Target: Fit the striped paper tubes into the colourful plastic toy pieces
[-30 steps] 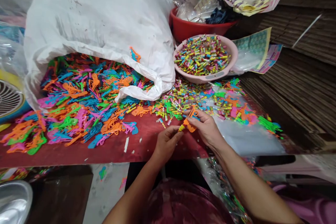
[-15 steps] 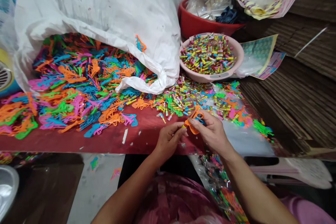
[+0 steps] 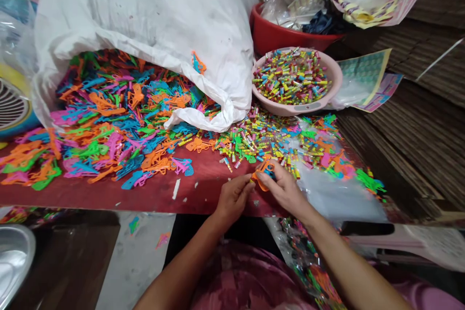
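The right hand [image 3: 285,190] is pinching a small orange plastic toy pistol [image 3: 260,178] above the red bench [image 3: 152,193], while the left hand [image 3: 233,198] is curling just beside it.

A white woven sack [image 3: 145,14] lies beside a pink plastic basin [image 3: 296,110], a red basin [image 3: 276,38] behind it

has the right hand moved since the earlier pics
Yes, slightly: the right hand, holding the orange plastic piece, has come toward the person, judged against the white scrap on the red tabletop.
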`<state>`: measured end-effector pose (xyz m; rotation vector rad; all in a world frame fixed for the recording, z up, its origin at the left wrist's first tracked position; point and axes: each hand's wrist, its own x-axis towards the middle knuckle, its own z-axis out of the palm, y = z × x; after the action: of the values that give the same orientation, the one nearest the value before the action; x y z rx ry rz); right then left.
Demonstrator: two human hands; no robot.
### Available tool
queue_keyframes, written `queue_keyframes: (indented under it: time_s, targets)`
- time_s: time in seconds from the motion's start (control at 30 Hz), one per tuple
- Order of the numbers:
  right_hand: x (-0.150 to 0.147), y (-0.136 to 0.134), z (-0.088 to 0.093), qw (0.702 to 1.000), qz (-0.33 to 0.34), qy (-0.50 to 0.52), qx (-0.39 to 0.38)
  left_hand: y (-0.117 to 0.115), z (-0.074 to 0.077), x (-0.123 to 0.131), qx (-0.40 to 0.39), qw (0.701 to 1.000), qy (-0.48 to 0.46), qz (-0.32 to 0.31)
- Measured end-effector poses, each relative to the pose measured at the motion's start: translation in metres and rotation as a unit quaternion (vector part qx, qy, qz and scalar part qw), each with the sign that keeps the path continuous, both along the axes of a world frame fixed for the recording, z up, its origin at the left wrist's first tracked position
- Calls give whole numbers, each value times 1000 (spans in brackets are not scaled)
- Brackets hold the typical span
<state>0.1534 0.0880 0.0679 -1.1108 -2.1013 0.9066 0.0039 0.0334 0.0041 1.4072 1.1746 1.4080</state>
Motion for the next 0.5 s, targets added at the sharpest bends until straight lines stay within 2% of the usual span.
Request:
queue_keyframes:
  time_s: [0.17,0.27,0.33,0.4,0.5]
  targets:
    - [9,6,-22,992,-25,76,-97,3,-4,-11,-11,998,59,29]
    - [40,36,-25,977,-126,137,-101,13,-2,-34,4,981,153,122]
    - [73,68,-24,962,-223,146,-60,24,-1,-50,-13,951,261,163]
    - [109,100,-19,946,-307,100,-15,34,-2,-61,-21,911,386,141]
    - [148,131,-8,928,-370,27,24,45,-6,-66,-1,855,511,90]
